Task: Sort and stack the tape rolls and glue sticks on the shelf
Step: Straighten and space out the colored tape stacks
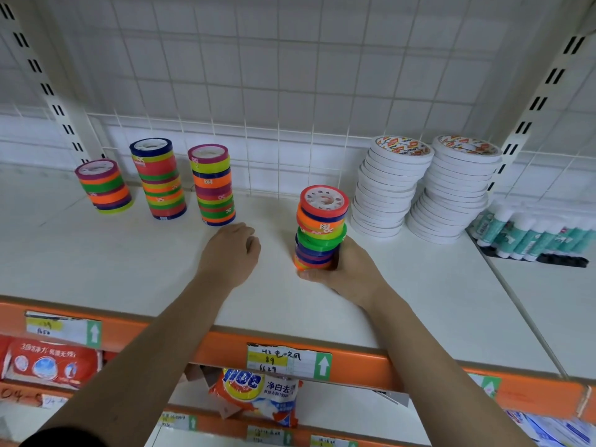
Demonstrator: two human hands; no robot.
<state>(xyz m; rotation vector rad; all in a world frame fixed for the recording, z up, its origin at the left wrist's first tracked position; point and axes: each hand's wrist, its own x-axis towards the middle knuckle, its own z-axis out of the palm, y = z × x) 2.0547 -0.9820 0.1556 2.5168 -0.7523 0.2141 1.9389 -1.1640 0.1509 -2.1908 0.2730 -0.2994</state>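
My right hand (350, 272) grips the bottom of a leaning stack of coloured tape rolls (321, 225) at the middle of the white shelf (145, 272). My left hand (230, 251) hovers just left of it, fingers loosely curled, holding nothing. Three more coloured tape stacks stand at the back left: a short one (104, 187), a tall one (158, 179) and another tall one (212, 185). Two tall stacks of white tape rolls (385, 187) (454, 188) stand at the back right. Glue sticks (529, 233) lie in a row at the far right.
A white wire grid (290, 91) backs the shelf, with slotted uprights at both sides. The shelf's orange front edge (354, 359) carries price labels. Packaged goods (258, 395) hang on the shelf below.
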